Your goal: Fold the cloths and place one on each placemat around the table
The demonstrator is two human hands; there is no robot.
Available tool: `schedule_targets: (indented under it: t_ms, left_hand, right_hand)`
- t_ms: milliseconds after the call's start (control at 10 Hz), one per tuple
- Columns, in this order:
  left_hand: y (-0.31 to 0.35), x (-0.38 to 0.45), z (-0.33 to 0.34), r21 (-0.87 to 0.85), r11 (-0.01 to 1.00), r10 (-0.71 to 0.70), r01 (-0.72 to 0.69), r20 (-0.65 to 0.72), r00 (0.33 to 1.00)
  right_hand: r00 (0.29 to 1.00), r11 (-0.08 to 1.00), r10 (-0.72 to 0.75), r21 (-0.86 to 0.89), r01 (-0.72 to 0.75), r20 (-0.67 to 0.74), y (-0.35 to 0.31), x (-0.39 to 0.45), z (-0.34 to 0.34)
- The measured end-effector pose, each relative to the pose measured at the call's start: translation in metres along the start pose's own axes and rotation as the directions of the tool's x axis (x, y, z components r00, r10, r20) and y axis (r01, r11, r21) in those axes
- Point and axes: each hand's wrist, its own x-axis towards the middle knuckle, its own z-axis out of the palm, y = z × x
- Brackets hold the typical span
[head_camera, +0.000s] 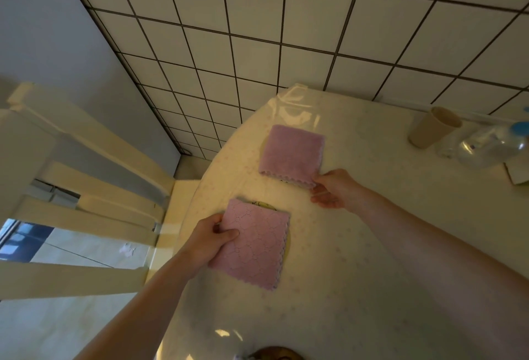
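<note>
While you leaned over the worktop [357, 245], both hands were closed on folded pink cloths. Your left hand [209, 242] pinched the near cloth [254, 245] at its left edge, thumb on top; this one showed a raised lattice pattern and zigzag-cut edges. It covered most of a round yellowish placemat [264, 205], only slivers of which showed at the cloth's top and right edges. Your right hand [333, 187] gripped the near right corner of the far cloth [290, 155], a plainer, fluffier pink square with a scalloped lower edge. Another mat [262, 146] showed as a thin arc at its left side; most of it was hidden. Beyond sat a beige cup [432, 127] and a clear plastic bottle [486, 145] with a blue cap, lying down and blurred. A brown round object [274, 354] was cut off at the bottom edge; can't tell what it was.
</note>
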Motion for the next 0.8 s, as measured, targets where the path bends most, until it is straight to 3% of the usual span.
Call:
schedule_targets:
  t_ms: [200,300,400,500,600,800]
  left_hand:
    - [0.002,-0.004,0.005,-0.053,0.998,-0.015,0.015,-0.012,1.000]
    - [0.003,-0.007,0.008,0.027,1.000,0.000,0.002,-0.085,0.996]
    - [0.008,-0.009,0.007,0.380,0.924,0.129,-0.048,-0.190,0.973]
    - [0.006,-0.017,0.003,0.510,0.858,0.217,-0.063,-0.249,0.944]
    - [0.007,-0.034,-0.001,0.505,0.862,0.212,-0.040,-0.288,0.934]
    - [-0.003,-0.083,0.012,0.518,0.840,0.320,-0.161,-0.233,0.918]
  right_hand:
    - [1.000,1.000,0.009,-0.005,-0.009,-0.016,0.021,-0.026,-0.010]
    - [0.999,1.000,0.022,-0.006,-0.022,-0.032,0.038,-0.048,-0.014]
    - [0.999,1.000,0.024,-0.003,-0.024,-0.043,0.052,-0.068,-0.020]
    - [0.997,1.000,0.009,0.026,-0.007,-0.073,0.071,-0.089,-0.029]
    - [0.995,0.998,-0.019,0.051,0.024,-0.099,0.089,-0.115,-0.037]
    - [0.983,0.990,-0.103,0.077,0.116,-0.155,0.135,-0.175,-0.045]
